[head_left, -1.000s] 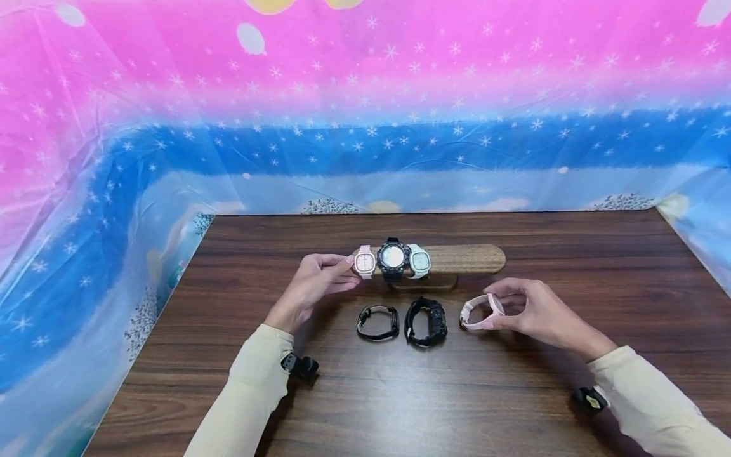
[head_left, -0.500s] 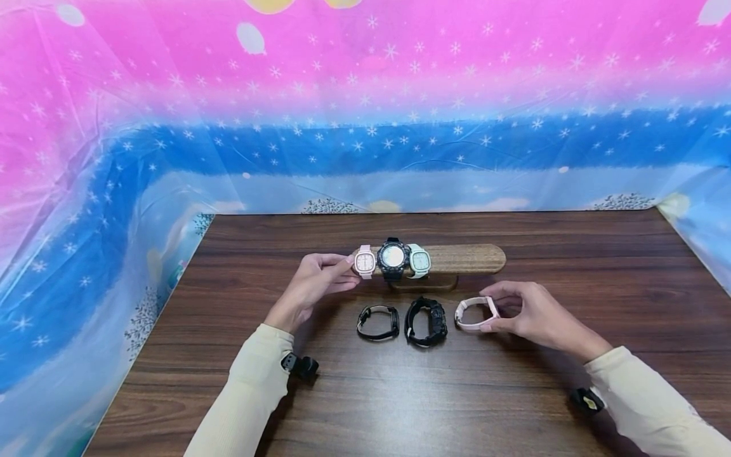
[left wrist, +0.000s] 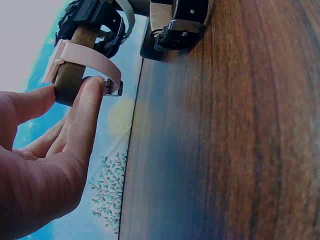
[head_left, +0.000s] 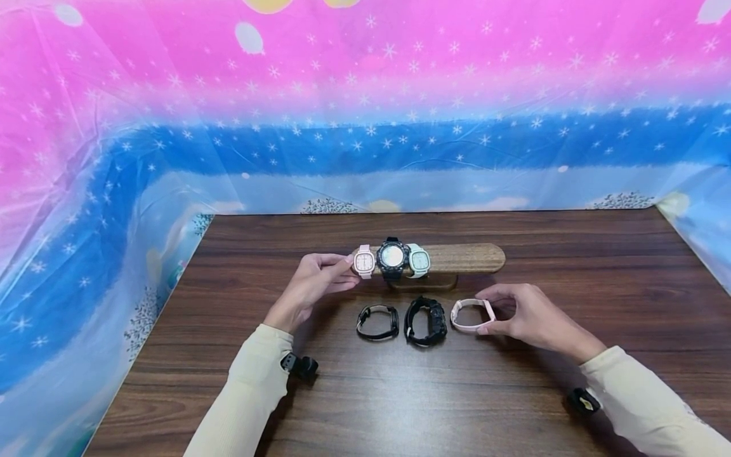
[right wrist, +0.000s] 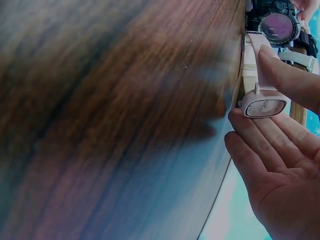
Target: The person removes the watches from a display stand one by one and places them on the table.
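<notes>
A wooden bar stand (head_left: 468, 258) carries a pink watch (head_left: 364, 261), a black watch (head_left: 392, 256) and a mint watch (head_left: 419, 261) on its left half. My left hand (head_left: 308, 285) pinches the bar's left end beside the pink watch; in the left wrist view, thumb and fingers of the hand (left wrist: 55, 165) lie on either side of the bar end (left wrist: 68, 84). My right hand (head_left: 533, 315) holds a second pale pink watch (head_left: 471, 327) by its case, with the strap loop towards the left. The right wrist view shows its oval face (right wrist: 266, 107) near the fingers.
Two dark watches, a slim one (head_left: 378, 323) and a bulky one (head_left: 426, 322), rest on their sides in front of the stand, just left of the held watch. The brown wooden table (head_left: 400, 400) meets a pink and blue snowflake cloth (head_left: 365, 146) at its back.
My right hand has moved slightly left and turned the pale pink watch, whose face is now hidden from the head view and whose loop is nearer the bulky black watch. My left hand has stayed put.
</notes>
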